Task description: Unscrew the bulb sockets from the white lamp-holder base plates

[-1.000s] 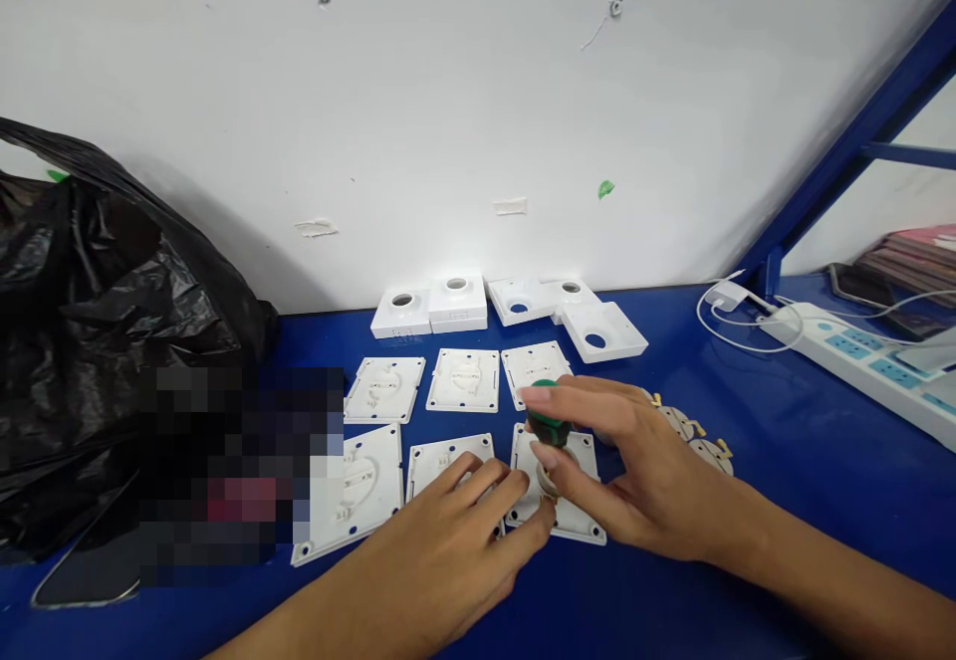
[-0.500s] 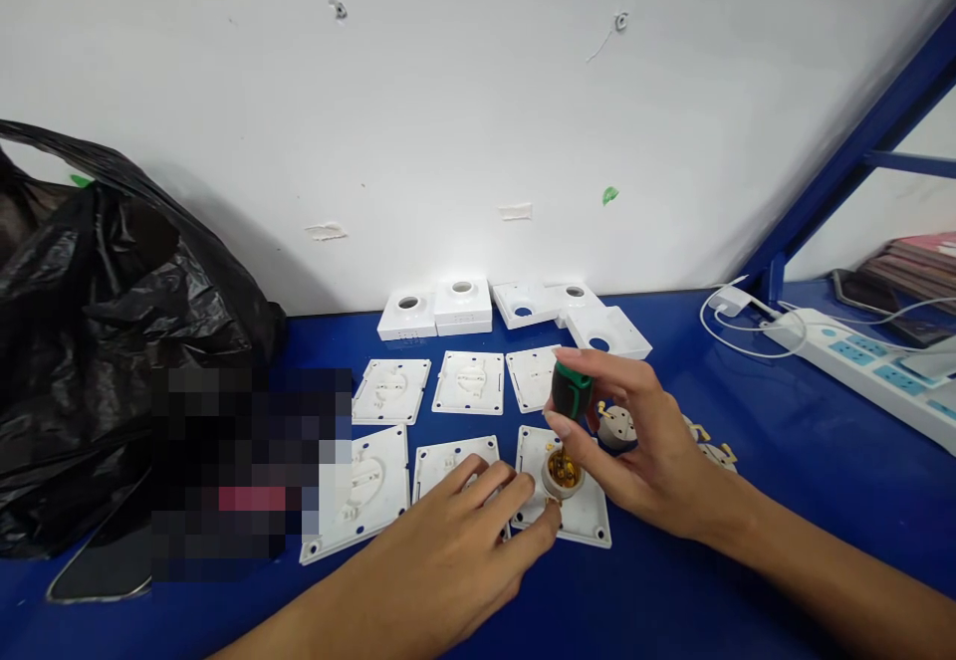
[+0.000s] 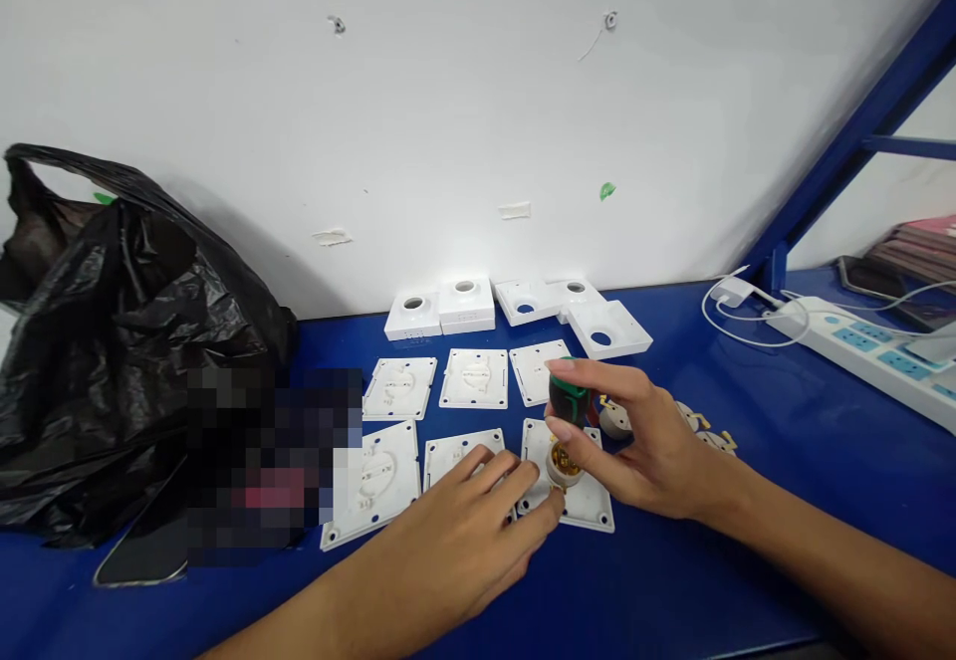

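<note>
My right hand (image 3: 642, 431) pinches the black-and-green handle (image 3: 569, 396) of a short screwdriver, held upright over a round socket (image 3: 565, 463) with brass parts inside. That socket sits on a square white plate (image 3: 590, 509) at the front right. Beside it, my left hand (image 3: 478, 521) rests palm down, its index finger and thumb against the socket's near left edge. My left fingers also lie over the right part of the neighbouring white plate (image 3: 448, 449). The screwdriver's tip is hard to make out. More round sockets (image 3: 616, 421) lie partly behind my right hand.
Several white plates (image 3: 475, 378) lie in rows on the blue table (image 3: 672, 341). White square covers (image 3: 467, 307) stand along the wall. A black plastic bag (image 3: 149, 341) and a blurred patch are at the left, a white power strip (image 3: 858, 341) with cables at the right.
The camera view has shifted slightly. My right hand and the screwdriver remain over the socket, with the hand turned a little; my left hand stays at the socket's edge.
</note>
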Available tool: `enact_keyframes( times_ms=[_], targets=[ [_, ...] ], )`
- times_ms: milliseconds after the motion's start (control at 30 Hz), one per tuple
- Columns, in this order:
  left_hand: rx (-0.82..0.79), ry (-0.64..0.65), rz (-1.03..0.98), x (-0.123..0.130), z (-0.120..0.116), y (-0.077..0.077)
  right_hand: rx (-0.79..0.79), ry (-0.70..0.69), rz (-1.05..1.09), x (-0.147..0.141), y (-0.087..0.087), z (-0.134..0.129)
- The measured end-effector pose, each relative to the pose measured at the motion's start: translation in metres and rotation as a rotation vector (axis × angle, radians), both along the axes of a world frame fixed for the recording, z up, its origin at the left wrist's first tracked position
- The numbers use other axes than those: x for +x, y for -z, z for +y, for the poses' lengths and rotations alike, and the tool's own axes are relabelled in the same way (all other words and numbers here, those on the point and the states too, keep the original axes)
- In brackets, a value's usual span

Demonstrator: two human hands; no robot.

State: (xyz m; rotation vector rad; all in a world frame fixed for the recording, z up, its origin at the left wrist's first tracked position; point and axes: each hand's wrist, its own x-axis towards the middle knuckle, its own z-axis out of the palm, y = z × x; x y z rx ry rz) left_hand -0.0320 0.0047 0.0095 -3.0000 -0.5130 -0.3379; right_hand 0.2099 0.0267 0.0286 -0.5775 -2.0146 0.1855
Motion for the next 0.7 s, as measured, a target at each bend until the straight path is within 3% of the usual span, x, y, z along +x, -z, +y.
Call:
enact_keyframes(
  times_ms=[400,533,700],
  targets=[
    [-0.059,-0.004,0.049,-0.002,0.002,-0.001,-0.019,-0.009,0.036,0.003,0.009,0.003],
    [-0.077,-0.005,0.047,-0.003,0.002,0.0,-0.035,0.05,0.052,0.005,0.013,0.003],
    [-0.106,-0.01,0.03,-0.004,0.002,0.004,-0.019,0.002,0.042,0.006,0.009,0.002]
  ],
)
